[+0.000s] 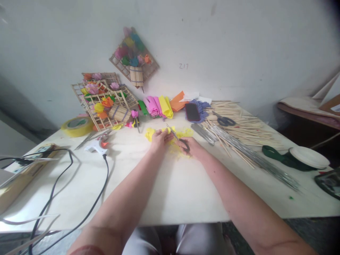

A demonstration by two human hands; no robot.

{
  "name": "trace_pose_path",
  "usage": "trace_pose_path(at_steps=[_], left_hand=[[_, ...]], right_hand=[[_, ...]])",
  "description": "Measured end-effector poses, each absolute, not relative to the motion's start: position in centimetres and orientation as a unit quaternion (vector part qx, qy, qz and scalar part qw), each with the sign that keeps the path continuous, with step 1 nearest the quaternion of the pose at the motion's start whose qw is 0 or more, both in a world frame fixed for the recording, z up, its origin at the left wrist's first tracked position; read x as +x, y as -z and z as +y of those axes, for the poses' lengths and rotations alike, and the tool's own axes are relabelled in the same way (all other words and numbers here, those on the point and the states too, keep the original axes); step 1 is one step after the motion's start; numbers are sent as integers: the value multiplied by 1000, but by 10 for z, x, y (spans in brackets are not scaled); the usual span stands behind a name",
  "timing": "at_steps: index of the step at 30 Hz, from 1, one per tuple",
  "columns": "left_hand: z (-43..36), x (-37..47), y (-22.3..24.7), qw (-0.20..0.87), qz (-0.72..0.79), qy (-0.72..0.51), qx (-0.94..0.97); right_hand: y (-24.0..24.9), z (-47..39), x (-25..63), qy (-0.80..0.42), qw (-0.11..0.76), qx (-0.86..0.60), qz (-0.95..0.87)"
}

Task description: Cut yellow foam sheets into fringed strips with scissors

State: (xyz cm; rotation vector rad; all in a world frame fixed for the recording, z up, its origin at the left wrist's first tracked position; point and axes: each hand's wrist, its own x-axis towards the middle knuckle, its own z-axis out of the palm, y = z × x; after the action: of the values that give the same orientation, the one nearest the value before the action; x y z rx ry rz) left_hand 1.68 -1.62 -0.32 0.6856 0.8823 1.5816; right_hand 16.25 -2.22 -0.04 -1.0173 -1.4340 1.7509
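Observation:
My right hand [193, 146] grips a pair of scissors [175, 135], blades pointing up and left over yellow paper. My left hand [159, 137] pinches a piece of the yellow paper [150, 133] at the blades. Yellow scraps [186, 133] lie on the white table [170, 191] around both hands. Both forearms reach in from the near edge.
A glue gun [97, 146] with a black cord lies left, beside a yellow tape roll [77, 126]. Stick-frame flower crafts [105, 102] stand at the back left. Rolled coloured sheets [159, 106], a phone [192, 112], wooden sticks [244, 124], wires [255, 157] and a white plate [309, 157] fill the right.

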Motion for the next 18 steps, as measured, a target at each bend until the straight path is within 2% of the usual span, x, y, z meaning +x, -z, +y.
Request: trace_pose_path(at_steps=[18], left_hand=[[-16,15,0,571,375,-678,271]], right_hand=[[4,-21,159,-661,335,-379,-555]])
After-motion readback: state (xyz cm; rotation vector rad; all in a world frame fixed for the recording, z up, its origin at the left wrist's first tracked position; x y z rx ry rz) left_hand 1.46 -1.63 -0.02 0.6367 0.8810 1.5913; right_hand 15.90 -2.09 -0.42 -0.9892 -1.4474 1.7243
